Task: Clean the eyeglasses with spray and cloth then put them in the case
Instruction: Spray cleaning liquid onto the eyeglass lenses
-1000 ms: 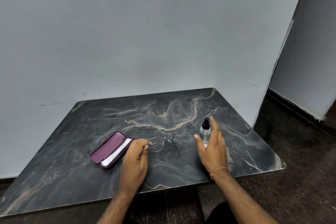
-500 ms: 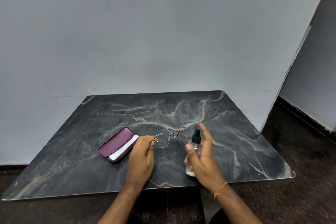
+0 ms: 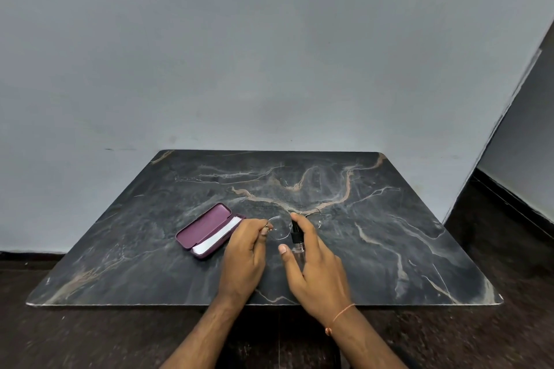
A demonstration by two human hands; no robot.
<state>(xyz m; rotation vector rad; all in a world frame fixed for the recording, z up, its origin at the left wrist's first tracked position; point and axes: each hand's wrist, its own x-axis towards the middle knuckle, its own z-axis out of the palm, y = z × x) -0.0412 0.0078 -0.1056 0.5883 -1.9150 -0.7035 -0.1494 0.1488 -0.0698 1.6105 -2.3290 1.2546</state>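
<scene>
Thin wire-rimmed eyeglasses (image 3: 280, 228) are held just above the dark marble table (image 3: 389, 249). My left hand (image 3: 244, 255) pinches their left hinge between thumb and fingers. My right hand (image 3: 314, 263) grips a small clear spray bottle (image 3: 296, 237) with a black nozzle, index finger on top, right in front of the lenses. An open maroon glasses case (image 3: 207, 229) lies to the left of my left hand, with a white folded cloth (image 3: 217, 238) inside it.
A grey wall stands behind the table, meeting its back edge. Dark floor runs along the table's front and right. A wall corner with a dark skirting is at the far right (image 3: 509, 189).
My right hand took the spray bottle off the table and brought it left to the glasses. My left hand kept its pinch on the frame. The camera tilted.
</scene>
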